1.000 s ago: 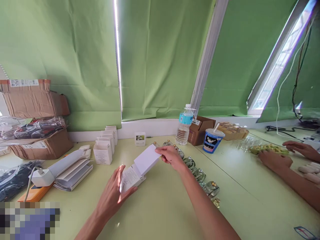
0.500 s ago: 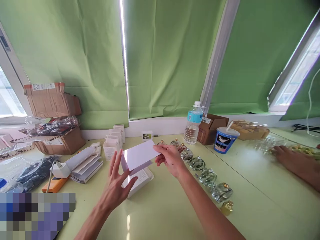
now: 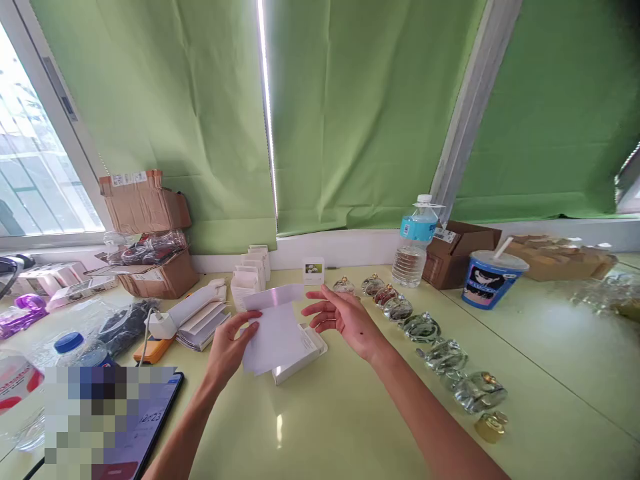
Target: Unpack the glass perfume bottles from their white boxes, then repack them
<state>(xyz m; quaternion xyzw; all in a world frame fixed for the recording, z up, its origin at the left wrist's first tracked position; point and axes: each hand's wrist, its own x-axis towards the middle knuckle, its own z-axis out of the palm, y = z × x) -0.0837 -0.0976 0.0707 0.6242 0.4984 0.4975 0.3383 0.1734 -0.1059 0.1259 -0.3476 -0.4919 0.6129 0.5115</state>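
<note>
A folded white sheet of card (image 3: 274, 333) is pinched at its left edge between the thumb and fingers of my left hand (image 3: 233, 343). Its upper flap bends back toward the window. My right hand (image 3: 345, 320) hovers just right of the sheet, fingers spread, holding nothing. Under the sheet, a white box (image 3: 300, 363) lies on the table, partly covered. Beyond my right hand, a row of clear glass bottles (image 3: 421, 328) with gold-coloured tops runs toward the near right, ending in a small yellowish bottle (image 3: 491, 427).
White open cartons (image 3: 245, 283) stand by the wall, near a small picture card (image 3: 313, 271). To the left are folded papers (image 3: 203, 323), a charger (image 3: 163, 325) and a phone (image 3: 160, 417). A water bottle (image 3: 414, 247), blue cup (image 3: 493, 280) and cardboard boxes (image 3: 457, 253) stand right.
My right hand has let go of the sheet and opened. My left hand, open before, now grips its left edge. The view has turned left, and the other person's hand has left it.
</note>
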